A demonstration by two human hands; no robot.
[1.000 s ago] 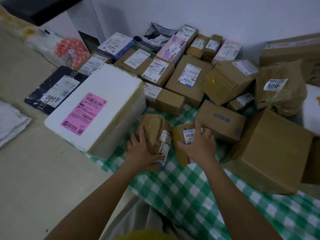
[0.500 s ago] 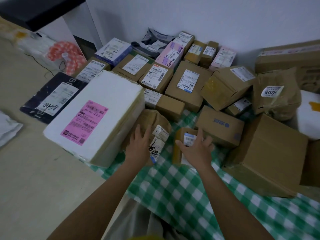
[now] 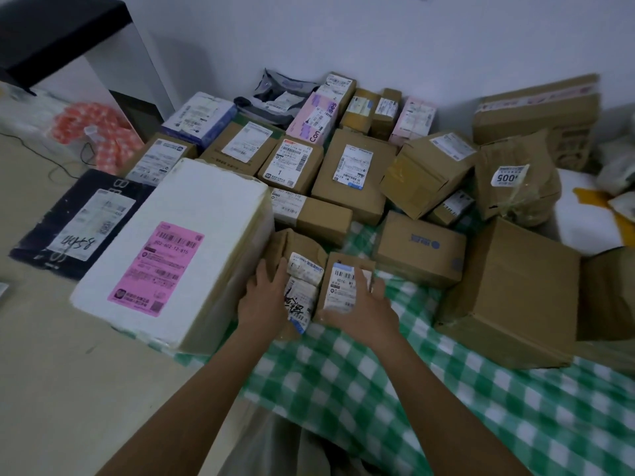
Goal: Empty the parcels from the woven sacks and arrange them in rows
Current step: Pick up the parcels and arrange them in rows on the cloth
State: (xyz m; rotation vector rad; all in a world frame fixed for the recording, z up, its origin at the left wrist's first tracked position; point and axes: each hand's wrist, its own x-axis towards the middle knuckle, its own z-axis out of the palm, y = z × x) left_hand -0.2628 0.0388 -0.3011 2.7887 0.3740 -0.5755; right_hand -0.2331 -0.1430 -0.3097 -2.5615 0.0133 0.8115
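both hands (image 3: 264,300) slid forward, parcels (image 3: 338,286) shifted

A green-and-white checked cloth (image 3: 378,389) lies over the pale beige floor (image 3: 51,372), and most of the parcels on it are plain brown cardboard with white labels. The big foam box (image 3: 192,235) is white with a pink label (image 3: 158,269); beside it lies a black mailer (image 3: 41,235). By the white wall (image 3: 378,39) stands a pale pink box (image 3: 318,118), and at far left something orange with white spots (image 3: 103,135), perhaps fabric.
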